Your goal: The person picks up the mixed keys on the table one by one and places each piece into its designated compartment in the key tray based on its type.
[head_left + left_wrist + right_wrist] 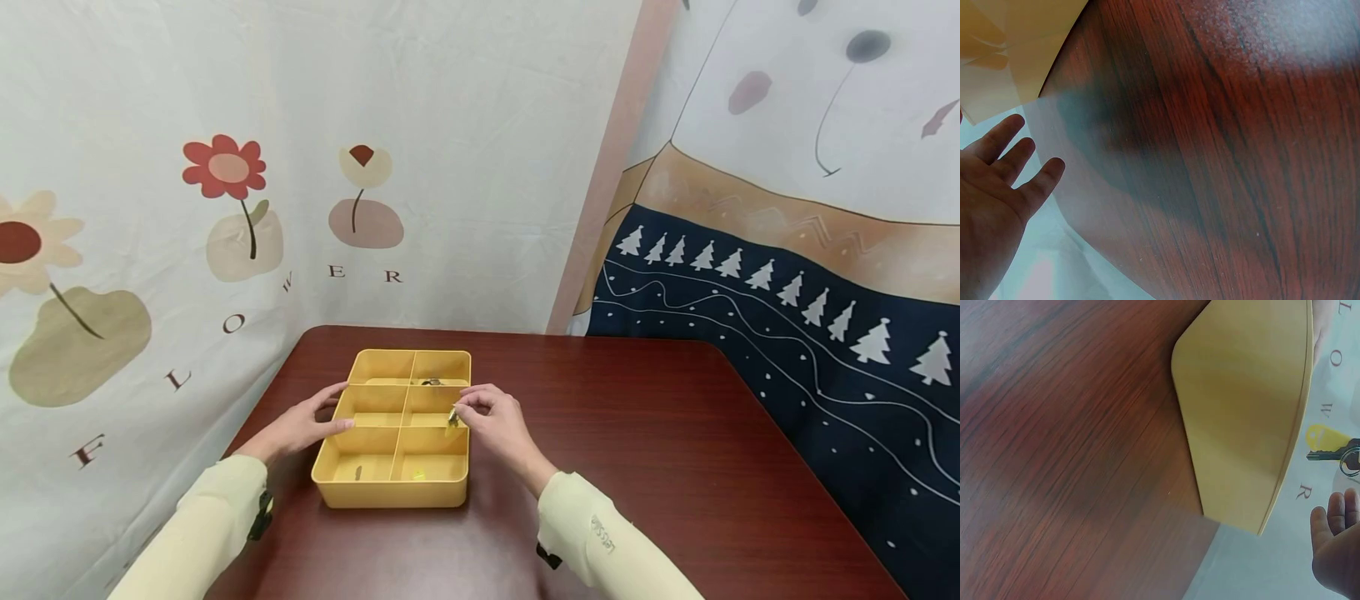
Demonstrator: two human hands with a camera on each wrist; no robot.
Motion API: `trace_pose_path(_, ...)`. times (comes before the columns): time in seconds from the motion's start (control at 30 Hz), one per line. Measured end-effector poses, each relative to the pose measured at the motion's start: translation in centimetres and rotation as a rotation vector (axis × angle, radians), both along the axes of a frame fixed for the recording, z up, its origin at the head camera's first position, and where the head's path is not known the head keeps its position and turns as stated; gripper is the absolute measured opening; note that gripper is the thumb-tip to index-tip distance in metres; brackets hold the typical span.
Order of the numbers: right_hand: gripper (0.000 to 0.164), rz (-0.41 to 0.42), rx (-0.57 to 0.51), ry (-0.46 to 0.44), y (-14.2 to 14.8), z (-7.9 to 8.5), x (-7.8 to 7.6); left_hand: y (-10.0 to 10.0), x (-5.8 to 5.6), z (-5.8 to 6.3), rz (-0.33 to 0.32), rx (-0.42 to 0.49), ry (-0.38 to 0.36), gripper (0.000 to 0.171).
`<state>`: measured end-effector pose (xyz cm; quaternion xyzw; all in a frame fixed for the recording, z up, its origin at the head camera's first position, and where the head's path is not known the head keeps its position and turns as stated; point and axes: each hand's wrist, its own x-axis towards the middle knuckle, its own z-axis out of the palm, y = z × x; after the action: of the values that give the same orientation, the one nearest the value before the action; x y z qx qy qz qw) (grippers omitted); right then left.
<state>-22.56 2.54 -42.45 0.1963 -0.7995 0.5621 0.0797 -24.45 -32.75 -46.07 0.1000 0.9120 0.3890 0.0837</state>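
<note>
A yellow box (393,495) with six compartments sits on the table. My left hand (300,423) rests at its left side, thumb and index fingertip right at the rim; in the left wrist view its fingers (1041,181) extend loosely. Over the right rim, at the middle right compartment, my right hand (495,417) pinches a bunch of keys (453,417). The right wrist view shows a dark key (1325,455), a metal ring (1349,464) and a yellow tag (1324,436) hanging above the rim. The pinching fingertips are out of that view.
Some small metal things (431,382) lie in the back right compartment. The front left holds a small dark piece (357,472), the front right a bright yellow piece (419,475). Printed curtains (465,167) hang behind the dark red table (615,433).
</note>
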Motion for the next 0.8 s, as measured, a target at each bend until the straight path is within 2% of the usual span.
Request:
trace_pose_path(0.5,0.011,0.092,0.033,-0.011,-3.3,-0.5,1.1,-0.2,0.0,-0.2,-0.004,0.009,0.004,0.086)
trace_pose_path(0.8,0.008,0.117,0.031,-0.010,-4.0,-0.5,1.4,-0.1,0.1,0.0,-0.003,0.008,0.019,0.085)
